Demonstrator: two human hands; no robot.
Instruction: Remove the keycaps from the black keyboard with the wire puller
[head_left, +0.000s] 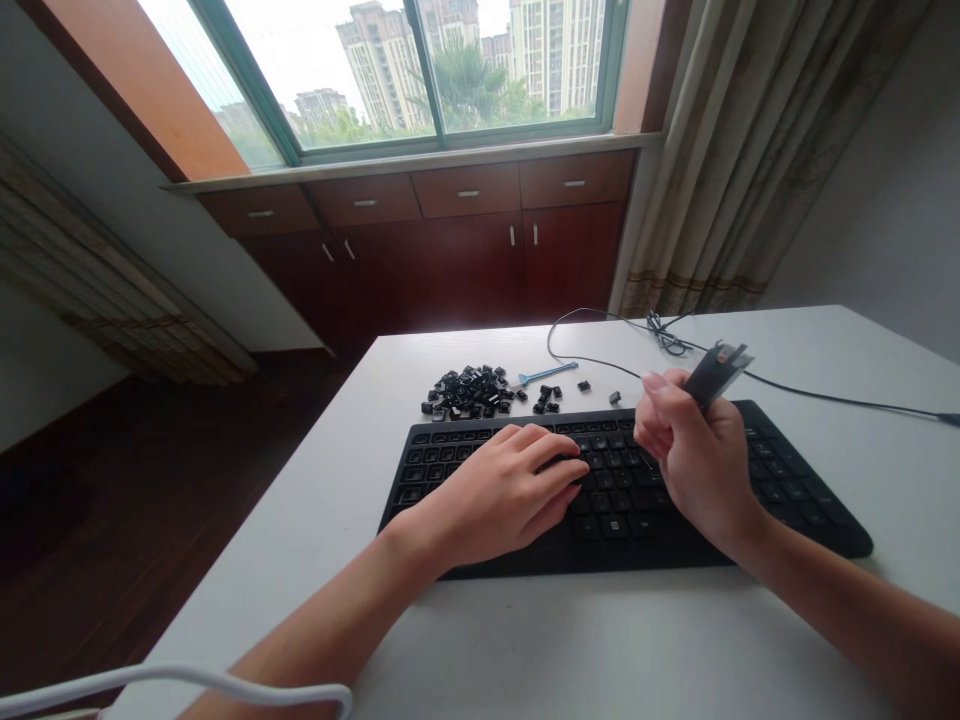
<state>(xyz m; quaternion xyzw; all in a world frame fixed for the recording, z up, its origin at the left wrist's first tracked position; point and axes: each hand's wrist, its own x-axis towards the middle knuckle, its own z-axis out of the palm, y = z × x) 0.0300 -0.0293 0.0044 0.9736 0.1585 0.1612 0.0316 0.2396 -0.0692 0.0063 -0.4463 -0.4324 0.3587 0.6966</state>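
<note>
A black keyboard [600,558] lies on the white table. Over its left half rests my left hand [517,485], palm down, fingers stretched out and apart on the keys and holding nothing. At the left end several key positions show bare sockets, while caps sit on the middle and right keys. My right hand [697,455] is closed around a dark keycap puller [718,372], above the keyboard's right half. The puller's two-pronged end sticks up out of the fist; thin wires seem to reach down towards the keys, partly hidden by the fingers.
Behind the keyboard lie a heap of loose black keycaps [469,390], a few scattered caps [547,400] and a blue brush [547,373]. A black cable [667,338] loops across the table's back right. A white cable [187,675] curves at the lower left.
</note>
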